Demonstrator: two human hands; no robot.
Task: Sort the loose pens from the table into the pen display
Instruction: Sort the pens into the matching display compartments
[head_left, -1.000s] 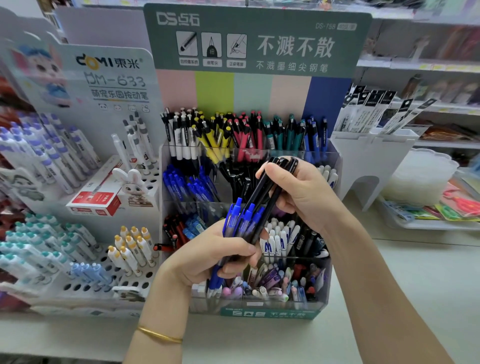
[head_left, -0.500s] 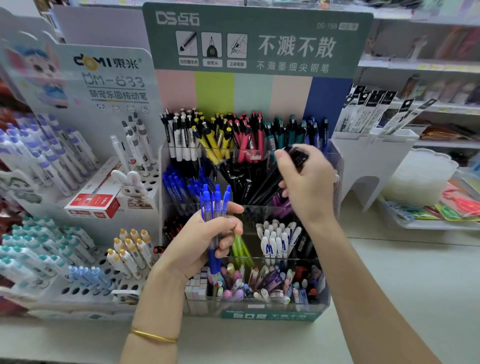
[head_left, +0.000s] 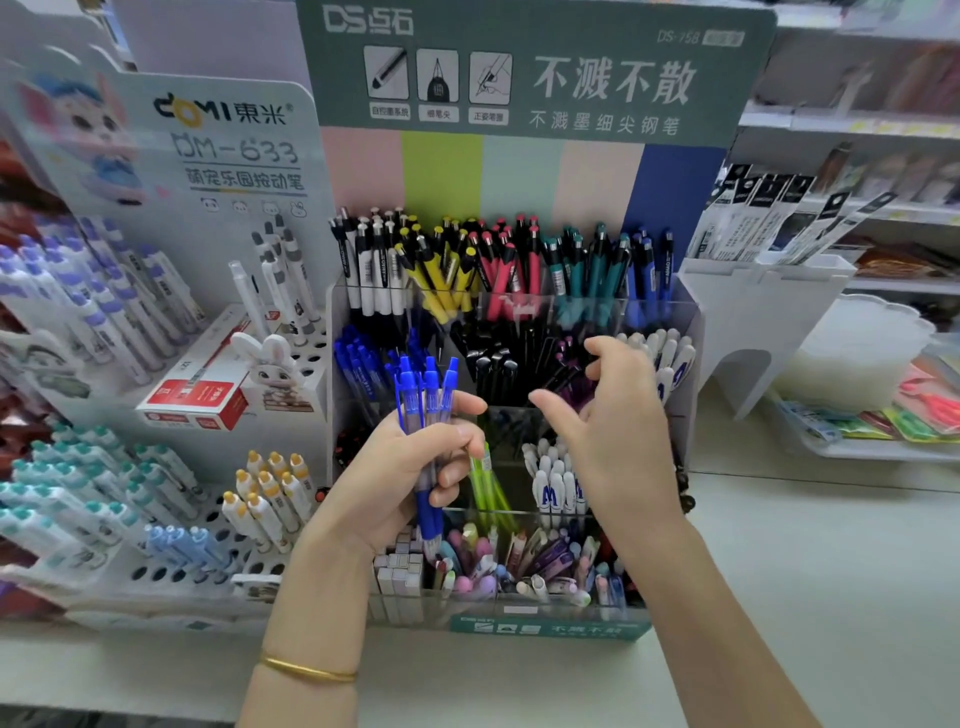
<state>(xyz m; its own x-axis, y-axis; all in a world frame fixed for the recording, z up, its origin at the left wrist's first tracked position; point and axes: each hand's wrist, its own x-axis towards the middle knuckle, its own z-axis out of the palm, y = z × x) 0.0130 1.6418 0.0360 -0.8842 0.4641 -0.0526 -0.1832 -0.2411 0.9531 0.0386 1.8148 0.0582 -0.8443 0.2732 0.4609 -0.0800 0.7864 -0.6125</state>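
Light, stiff plastic click pens: nothing fragile, but smooth in the barrel and prone to sliding past one another when bunched. Judged easiest to take round the clear mid-barrel, just above the blue rubber grip, buttons all one way, ready to drop tip-first into a cell. In the left hand (head_left: 410, 483), a small bundle of blue pens (head_left: 427, 400), upright, buttons up and tips down, held before the middle tier of the pen display (head_left: 688, 322), just in front of the blue compartment (head_left: 358, 364) with its look-alike stock. Round the barrels, the left fingers (head_left: 452, 486) curled in a close wrap, thumb laid across the front below the clips, no slack to be seen. By contrast, the right hand (head_left: 618, 436) empty, hovering near the black pens (head_left: 493, 364) in the centre cell of the same tier, contact with them impossible to tell. Spread and loosely bent, the right fingers (head_left: 602, 351), forefinger stretched toward the bundle, nothing pinched or carried. Probably free to pluck one pen at a time from the bunch or to part the cell's contents. Worth keeping the wrap snug while thinning the bundle, with fewer barrels likelier to fan out and slip downward. Exact count of pens in the grasp hard to make out.
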